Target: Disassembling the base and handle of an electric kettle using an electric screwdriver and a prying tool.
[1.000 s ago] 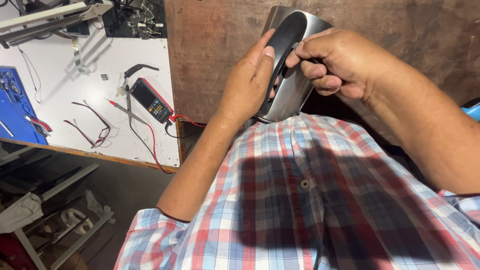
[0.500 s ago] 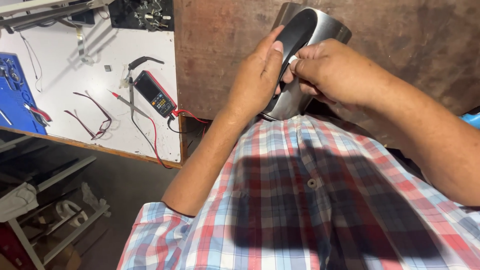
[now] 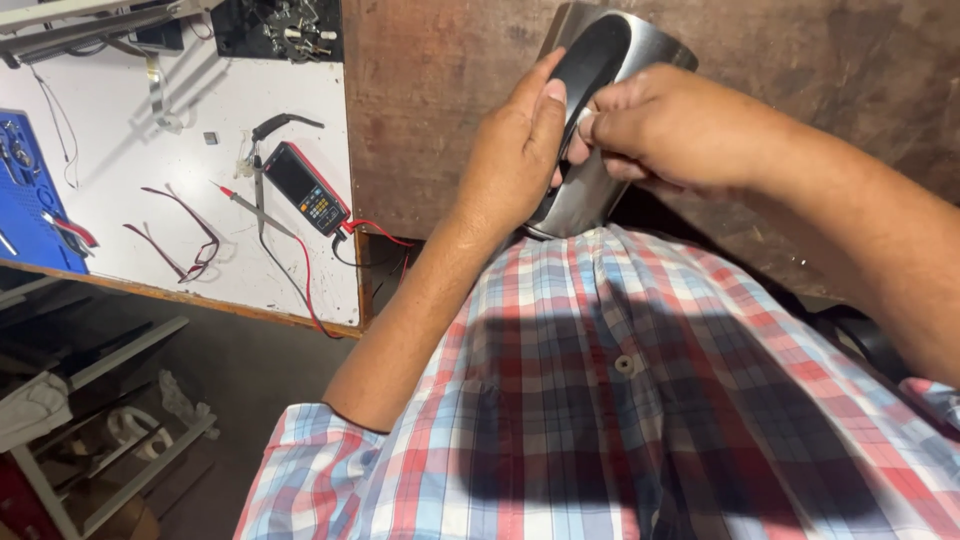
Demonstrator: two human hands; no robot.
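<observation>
My left hand (image 3: 515, 165) is wrapped around the steel kettle (image 3: 590, 195), thumb up along its black handle (image 3: 590, 65). My right hand (image 3: 665, 130) pinches closed at that handle. The kettle rests tilted against my plaid shirt (image 3: 620, 400), over the brown tabletop (image 3: 430, 90). A multimeter (image 3: 312, 190) lies well off left.

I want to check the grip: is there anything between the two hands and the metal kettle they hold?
Nothing visible: the left hand and right hand both lie directly on the steel kettle, around its black handle.
</observation>
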